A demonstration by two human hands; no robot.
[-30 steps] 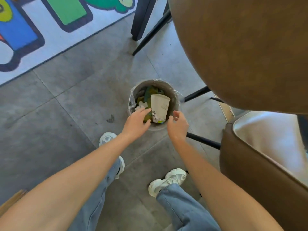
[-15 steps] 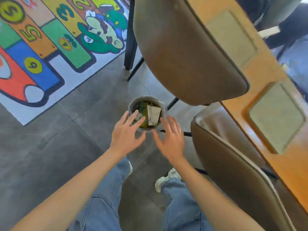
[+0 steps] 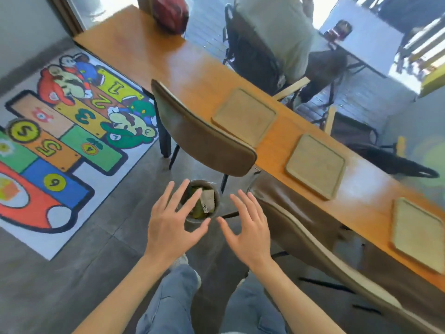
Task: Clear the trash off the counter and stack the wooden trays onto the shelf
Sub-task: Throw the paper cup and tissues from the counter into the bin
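A small round trash bin (image 3: 216, 208) stands on the floor between two chairs, with a white paper cup (image 3: 207, 199) and green wrappers inside. My left hand (image 3: 172, 222) hovers above its left side, fingers spread and empty. My right hand (image 3: 249, 226) is just right of the bin, also spread and empty. Three wooden trays lie in a row on the long orange counter (image 3: 187, 68): a far tray (image 3: 244, 115), a middle tray (image 3: 315, 166) and a near tray (image 3: 419, 235).
Two brown padded chairs stand at the counter, one behind the bin (image 3: 202, 136), one at my right (image 3: 320, 239). A colourful number mat (image 3: 62, 145) covers the floor at left. A seated person (image 3: 277, 32) is beyond the counter. A red object (image 3: 171, 13) rests at the counter's far end.
My hands have lifted off the bin and opened, leaving the paper cup inside. My view has risen from the floor, bringing the counter and three trays into sight.
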